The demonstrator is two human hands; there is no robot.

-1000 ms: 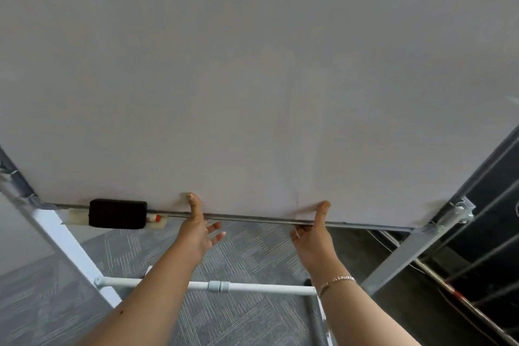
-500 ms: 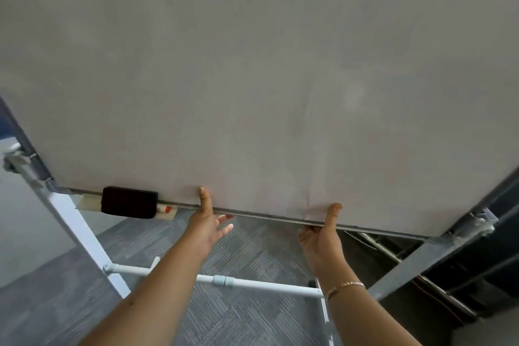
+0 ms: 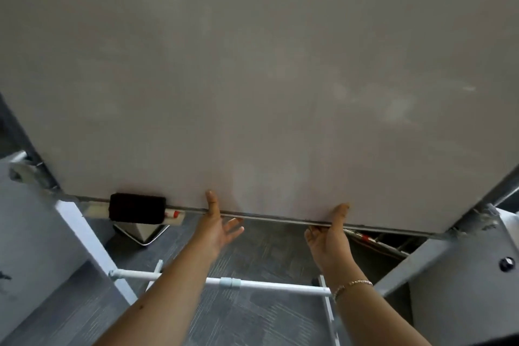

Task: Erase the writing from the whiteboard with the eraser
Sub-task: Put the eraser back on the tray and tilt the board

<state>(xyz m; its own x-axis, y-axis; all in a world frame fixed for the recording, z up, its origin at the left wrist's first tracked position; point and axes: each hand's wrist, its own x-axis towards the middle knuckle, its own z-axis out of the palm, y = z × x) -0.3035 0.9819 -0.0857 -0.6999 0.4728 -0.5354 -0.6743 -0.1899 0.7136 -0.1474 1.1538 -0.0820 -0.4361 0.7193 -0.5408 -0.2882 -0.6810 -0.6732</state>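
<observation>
The whiteboard [image 3: 252, 78] fills most of the head view, tilted, its face grey with only faint smudges at the right and no writing that I can see. A black eraser [image 3: 137, 208] sits on a small tray at the left of the board's lower edge. My left hand [image 3: 216, 229] is just right of it, with the thumb pressed on the board face and the fingers spread below the edge. My right hand [image 3: 330, 239] grips the lower edge farther right, thumb on the face and fingers curled under.
A marker with a red cap [image 3: 174, 214] lies on the tray beside the eraser. The white crossbar [image 3: 266, 284] of the stand runs under my forearms, between a left leg [image 3: 84, 239] and a right leg [image 3: 438, 261]. Grey carpet [image 3: 252, 317] lies below.
The board's lower edge has swung, and the view shifted so the eraser and both hands sit farther right and lower. The hands kept their places on the edge.
</observation>
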